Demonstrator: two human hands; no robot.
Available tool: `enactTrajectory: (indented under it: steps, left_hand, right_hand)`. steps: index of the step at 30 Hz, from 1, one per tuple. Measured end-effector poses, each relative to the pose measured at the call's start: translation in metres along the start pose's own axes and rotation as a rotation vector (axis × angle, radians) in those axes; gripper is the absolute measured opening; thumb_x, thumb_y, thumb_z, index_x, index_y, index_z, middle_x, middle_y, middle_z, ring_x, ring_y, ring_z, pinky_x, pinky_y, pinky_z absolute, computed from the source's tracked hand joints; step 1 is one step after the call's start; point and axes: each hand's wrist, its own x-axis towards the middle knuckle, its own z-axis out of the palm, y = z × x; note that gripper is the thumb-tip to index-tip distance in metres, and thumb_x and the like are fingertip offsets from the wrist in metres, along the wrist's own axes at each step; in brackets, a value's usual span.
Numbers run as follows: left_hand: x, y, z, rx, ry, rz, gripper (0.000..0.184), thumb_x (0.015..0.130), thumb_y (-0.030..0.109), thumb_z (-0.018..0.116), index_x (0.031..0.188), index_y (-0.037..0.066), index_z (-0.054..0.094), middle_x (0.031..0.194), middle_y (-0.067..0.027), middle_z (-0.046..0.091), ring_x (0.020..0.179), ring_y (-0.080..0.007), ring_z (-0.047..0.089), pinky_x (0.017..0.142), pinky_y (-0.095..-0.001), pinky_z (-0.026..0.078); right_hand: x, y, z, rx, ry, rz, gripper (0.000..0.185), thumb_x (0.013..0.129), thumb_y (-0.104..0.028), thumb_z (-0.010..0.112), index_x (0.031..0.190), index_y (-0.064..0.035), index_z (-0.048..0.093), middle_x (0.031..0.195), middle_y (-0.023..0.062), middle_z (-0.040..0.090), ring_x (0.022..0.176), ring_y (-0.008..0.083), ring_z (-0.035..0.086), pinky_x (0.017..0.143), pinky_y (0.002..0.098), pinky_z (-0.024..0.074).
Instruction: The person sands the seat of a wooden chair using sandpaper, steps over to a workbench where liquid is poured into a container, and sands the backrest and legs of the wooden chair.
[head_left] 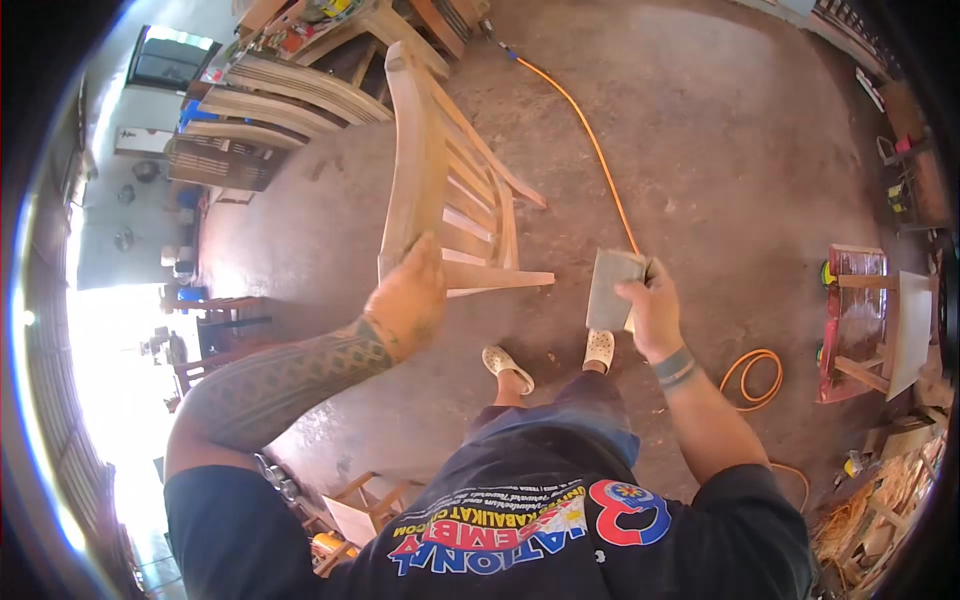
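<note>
Two hands working. Right hand point(655, 312) is pinching gray pad point(608, 285); left hand point(406, 298) is touching wooden frame point(419, 165), left of pad, grip hidden, can't tell. Apparently steadying frame; next move is probably calling for firm support.

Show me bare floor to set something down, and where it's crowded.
Bare: the floor between orange hose and reddish wooden piece, also between the hose and slatted wooden frame. Crowded: upper left, with curved wooden pieces; lower right, with wood scraps.
</note>
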Motion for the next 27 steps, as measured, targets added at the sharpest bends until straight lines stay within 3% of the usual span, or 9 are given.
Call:
enactTrajectory:
  steps: [4,7,11,15,17,19,22,25,27]
  left_hand:
    - [0.036,0.038,0.014,0.054,-0.121,-0.044,0.052,0.105,0.03,0.049,0.134,-0.007,0.072,0.147,-0.0326,0.061,0.143,-0.0485,0.051,0.124,-0.0637,0.029]
    - [0.065,0.062,0.044,-0.007,-0.149,-0.102,0.054,0.105,0.034,0.05,0.134,-0.007,0.072,0.143,-0.0313,0.064,0.136,-0.0487,0.055,0.122,-0.0636,0.03]
    - [0.099,0.054,0.04,-0.347,-0.325,-0.054,0.053,0.102,0.038,0.059,0.133,-0.001,0.074,0.136,-0.0262,0.068,0.128,-0.0426,0.061,0.113,-0.0577,0.043]
    - [0.088,-0.015,-0.025,-0.796,-0.42,-0.081,0.049,0.095,0.038,0.075,0.135,0.009,0.076,0.13,-0.0177,0.072,0.122,-0.0357,0.066,0.103,-0.0547,0.054]
    - [0.065,-0.048,-0.008,-1.008,0.365,-0.021,0.049,0.094,0.034,0.079,0.139,0.015,0.074,0.132,-0.0153,0.072,0.127,-0.0379,0.063,0.109,-0.0579,0.049]
    - [0.054,-0.086,0.0,-0.824,0.598,-0.255,0.05,0.094,0.031,0.081,0.142,0.019,0.072,0.151,-0.0183,0.061,0.144,-0.0412,0.052,0.12,-0.057,0.042]
    - [0.058,-0.099,-0.002,-0.815,0.407,-0.696,0.047,0.096,0.028,0.078,0.14,0.015,0.072,0.171,-0.0207,0.038,0.16,-0.0416,0.034,0.13,-0.0531,0.031]
    - [0.068,-0.105,0.03,-1.16,0.509,-0.606,0.045,0.099,0.029,0.075,0.141,0.013,0.071,0.179,-0.0242,0.016,0.164,-0.0452,0.025,0.129,-0.0514,0.035]
    - [0.067,-0.104,0.033,-1.131,0.523,-0.593,0.045,0.098,0.028,0.075,0.14,0.013,0.072,0.179,-0.024,0.018,0.163,-0.0449,0.029,0.128,-0.0517,0.036]
  right_hand:
    - [-0.03,0.018,0.003,0.158,0.022,0.094,0.025,0.09,-0.006,0.076,0.112,-0.0031,0.063,0.105,0.0049,0.068,0.096,0.012,0.064,0.086,0.0304,0.054]
    - [-0.042,0.025,-0.012,0.119,-0.018,0.129,0.028,0.091,-0.007,0.076,0.116,-0.0027,0.064,0.106,0.0048,0.07,0.095,0.0123,0.066,0.085,0.0306,0.0556]
    - [-0.051,0.009,-0.026,0.136,-0.033,0.143,0.031,0.096,-0.008,0.074,0.125,-0.0012,0.066,0.11,0.0056,0.072,0.097,0.012,0.068,0.085,0.0302,0.057]
    - [-0.044,0.001,-0.034,0.166,-0.159,0.194,0.034,0.102,-0.016,0.074,0.132,0.0004,0.068,0.114,0.0051,0.074,0.1,0.0111,0.069,0.084,0.0284,0.0568]
    - [-0.029,0.011,-0.028,0.125,-0.202,0.189,0.034,0.104,-0.022,0.075,0.129,0.0007,0.071,0.111,0.003,0.075,0.099,0.0098,0.07,0.083,0.0277,0.0562]
    - [0.003,0.033,-0.011,-0.069,-0.278,0.12,0.033,0.104,-0.026,0.076,0.124,-0.0004,0.074,0.105,0.0012,0.075,0.098,0.0086,0.07,0.082,0.0293,0.0559]
    - [0.044,0.014,0.048,-0.425,-0.354,-0.064,0.03,0.102,-0.034,0.08,0.113,-0.0058,0.08,0.094,0.0024,0.077,0.093,0.0136,0.072,0.081,0.0347,0.0557]
    - [0.104,0.043,0.101,-0.604,-0.495,-0.392,0.026,0.098,-0.036,0.081,0.11,-0.0129,0.081,0.098,0.0096,0.078,0.092,0.0291,0.074,0.082,0.0405,0.0568]
    - [0.138,0.066,0.137,-0.575,-0.606,-0.689,0.026,0.095,-0.036,0.081,0.108,-0.0139,0.08,0.099,0.01,0.077,0.093,0.0328,0.073,0.08,0.0434,0.0569]
